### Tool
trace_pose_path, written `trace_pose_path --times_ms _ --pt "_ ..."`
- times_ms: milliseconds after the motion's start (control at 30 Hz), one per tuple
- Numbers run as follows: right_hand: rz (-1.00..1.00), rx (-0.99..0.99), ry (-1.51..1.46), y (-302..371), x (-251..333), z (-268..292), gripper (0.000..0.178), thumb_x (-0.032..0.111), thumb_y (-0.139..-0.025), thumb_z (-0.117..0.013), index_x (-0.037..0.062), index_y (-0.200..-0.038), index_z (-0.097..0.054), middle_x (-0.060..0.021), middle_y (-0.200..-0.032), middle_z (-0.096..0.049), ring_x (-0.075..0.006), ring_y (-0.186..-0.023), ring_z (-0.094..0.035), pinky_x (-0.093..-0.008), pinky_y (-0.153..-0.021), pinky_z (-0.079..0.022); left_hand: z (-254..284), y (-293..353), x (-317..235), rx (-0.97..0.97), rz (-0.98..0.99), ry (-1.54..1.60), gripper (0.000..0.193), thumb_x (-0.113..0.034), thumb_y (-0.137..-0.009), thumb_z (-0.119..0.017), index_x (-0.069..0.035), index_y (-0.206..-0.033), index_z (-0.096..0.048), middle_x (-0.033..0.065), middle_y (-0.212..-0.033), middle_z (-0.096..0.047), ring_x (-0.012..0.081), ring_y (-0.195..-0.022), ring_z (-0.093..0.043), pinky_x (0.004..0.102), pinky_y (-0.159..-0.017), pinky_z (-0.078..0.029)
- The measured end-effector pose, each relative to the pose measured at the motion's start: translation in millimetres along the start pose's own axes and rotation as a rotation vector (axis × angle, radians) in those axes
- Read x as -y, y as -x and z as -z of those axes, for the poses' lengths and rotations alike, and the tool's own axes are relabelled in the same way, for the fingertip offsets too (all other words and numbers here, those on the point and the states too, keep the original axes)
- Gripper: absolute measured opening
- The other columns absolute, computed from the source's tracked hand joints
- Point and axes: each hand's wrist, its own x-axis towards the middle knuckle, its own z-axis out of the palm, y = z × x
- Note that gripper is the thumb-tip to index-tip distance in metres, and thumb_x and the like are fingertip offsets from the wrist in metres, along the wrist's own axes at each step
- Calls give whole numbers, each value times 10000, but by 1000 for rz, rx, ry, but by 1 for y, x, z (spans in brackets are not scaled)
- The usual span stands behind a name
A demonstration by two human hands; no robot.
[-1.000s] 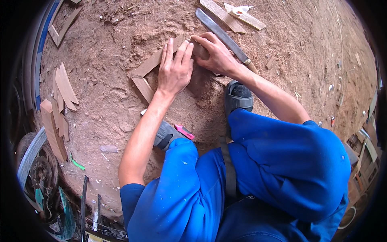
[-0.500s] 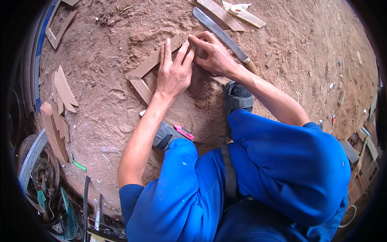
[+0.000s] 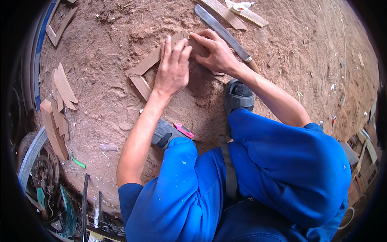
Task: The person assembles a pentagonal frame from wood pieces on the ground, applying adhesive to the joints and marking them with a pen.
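On the dirt floor lies an angled wooden piece, made of a long flat strip [image 3: 148,62] meeting a shorter strip [image 3: 141,86] at its left corner. My left hand [image 3: 173,68] rests over the long strip's upper end, its index finger stretched and the other fingers a little bent. Another wooden strip [image 3: 197,49] slopes down to the right from that upper end. My right hand [image 3: 215,53] is closed around it, thumb below and fingers at its top. The two strips meet at the fingertips, which partly hide the joint.
A machete [image 3: 222,31] lies just beyond my right hand. Past it, a white glue-smeared holder [image 3: 244,6] sits on a wooden slat [image 3: 252,17]. Wood offcuts [image 3: 53,125] are at the left, near metal scrap [image 3: 42,173]. A pink marker [image 3: 184,130] lies by my left foot.
My left fingers have bent slightly and spread less. The strip under my right hand now shows more plainly between the hands, and my right hand has shifted a little.
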Motion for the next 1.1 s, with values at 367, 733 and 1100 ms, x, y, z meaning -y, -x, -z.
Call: trace_pose_path --times_ms 367,733,1100 --pt "-41 14 -91 0 -4 1 634 204 -783 -826 72 -1382 -664 -167 -1334 -611 -364 -1233 -588 -449 -1056 -500 5 -8 6 -155 173 217 467 67 -918 -623 -45 -1338 -453 200 -1360 -551 405 -1311 -574 477 -1036 -552" --pt "-32 2 -8 1 -2 -1 644 229 -818 -844 80 -1415 -654 -129 -1300 -625 -312 -1192 -629 -407 -1014 -543 13 -18 12 -141 302 181 407 39 -926 -660 -86 -1300 -562 133 -1257 -645 338 -1144 -699 426 -924 -618" --pt "19 -8 -112 14 -1 -2 669 159 -776 -845 75 -1411 -649 -148 -1271 -627 -329 -1165 -636 -414 -1014 -545 17 -19 15 -124 234 100 408 24 -922 -677 -115 -1293 -580 99 -1295 -637 316 -1101 -730 404 -862 -669"
